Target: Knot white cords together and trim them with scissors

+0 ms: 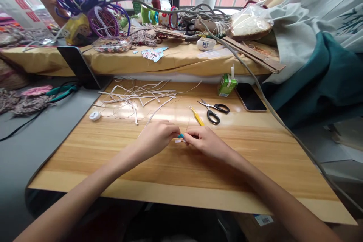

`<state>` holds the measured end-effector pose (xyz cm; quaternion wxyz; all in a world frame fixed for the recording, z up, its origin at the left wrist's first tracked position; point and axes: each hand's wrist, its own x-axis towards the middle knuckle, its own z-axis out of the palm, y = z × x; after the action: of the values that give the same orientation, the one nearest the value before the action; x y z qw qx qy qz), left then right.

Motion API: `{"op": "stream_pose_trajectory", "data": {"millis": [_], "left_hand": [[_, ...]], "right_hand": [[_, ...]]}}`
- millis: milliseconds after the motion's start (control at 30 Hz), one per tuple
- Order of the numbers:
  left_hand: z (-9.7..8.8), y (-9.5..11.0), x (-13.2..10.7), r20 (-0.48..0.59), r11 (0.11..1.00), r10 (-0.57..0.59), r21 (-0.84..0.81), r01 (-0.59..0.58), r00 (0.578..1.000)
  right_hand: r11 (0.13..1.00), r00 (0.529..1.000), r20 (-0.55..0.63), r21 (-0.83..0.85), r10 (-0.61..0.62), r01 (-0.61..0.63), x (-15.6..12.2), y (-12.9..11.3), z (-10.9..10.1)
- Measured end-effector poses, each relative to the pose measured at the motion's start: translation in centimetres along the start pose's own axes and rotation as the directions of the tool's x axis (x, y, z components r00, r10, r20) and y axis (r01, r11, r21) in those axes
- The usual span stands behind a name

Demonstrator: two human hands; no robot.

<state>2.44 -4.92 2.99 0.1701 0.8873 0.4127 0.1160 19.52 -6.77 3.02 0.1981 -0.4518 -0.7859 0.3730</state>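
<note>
My left hand and my right hand meet over the middle of the wooden board, their fingertips pinched on a small turquoise piece. Its kind is too small to make out. Just below it, a tiny whitish and brown piece shows between the hands, close to the right fingertips. Behind my right hand lies a yellow-handled pointed tool, partly covered by the hand. A pair of scissors with black handles rests open a little farther back.
Loose white flat cords tangle across the board's back left, near a small round white lid. A green drink carton with a straw and a black phone stand at back right. A grey cable runs along the right. Craft materials crowd the sill.
</note>
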Motion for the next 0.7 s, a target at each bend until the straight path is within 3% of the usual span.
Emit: {"op": "stream_pose_trajectory", "data": {"millis": [67,133,200,267,333,400,467,533,633,700], "left_hand": [[-0.6,0.8,0.1,0.018,0.962,0.115,0.246,-0.116,0.993],[-0.7,2.1,0.2,0.012,0.887,0.199,0.423,-0.185,0.980],[-0.4,3.2,0.1,-0.025,0.838,0.238,0.510,-0.192,0.971],[0.4,4.0,0.0,-0.095,0.859,0.220,0.490,-0.146,0.971],[1.3,4.1,-0.3,-0.197,0.934,0.124,0.355,-0.047,0.972],[2.0,3.8,-0.5,-0.267,0.993,-0.030,0.102,0.059,0.963],[2.3,3.3,-0.7,-0.248,0.969,-0.188,-0.206,0.137,0.950],[2.3,2.9,-0.8,-0.152,0.868,-0.299,-0.454,0.202,0.942],[2.1,2.4,-0.6,-0.061,0.759,-0.374,-0.594,0.268,0.925],[2.2,2.3,-0.6,-0.118,0.799,-0.374,-0.545,0.254,0.920]], "right_hand": [[0.993,0.999,0.023,-0.106,-0.043,0.045,0.1,0.3,0.3],[0.974,0.998,-0.028,-0.221,-0.061,0.053,0.1,0.8,0.6],[0.947,0.990,-0.126,-0.321,-0.055,0.012,0.2,1.2,0.8],[0.923,0.972,-0.225,-0.385,-0.062,-0.031,0.2,1.5,0.9],[0.916,0.949,-0.303,-0.399,-0.087,-0.044,0.1,1.6,0.9],[0.928,0.922,-0.363,-0.372,-0.130,-0.016,0.1,1.5,0.9],[0.947,0.900,-0.406,-0.320,-0.158,0.022,0.0,1.2,0.9],[0.966,0.891,-0.426,-0.252,-0.158,0.050,-0.1,0.8,0.9],[0.990,0.905,-0.411,-0.123,-0.113,0.068,-0.3,0.2,0.7],[0.997,0.925,-0.374,-0.043,-0.072,0.060,-0.3,-0.1,0.4]]}}
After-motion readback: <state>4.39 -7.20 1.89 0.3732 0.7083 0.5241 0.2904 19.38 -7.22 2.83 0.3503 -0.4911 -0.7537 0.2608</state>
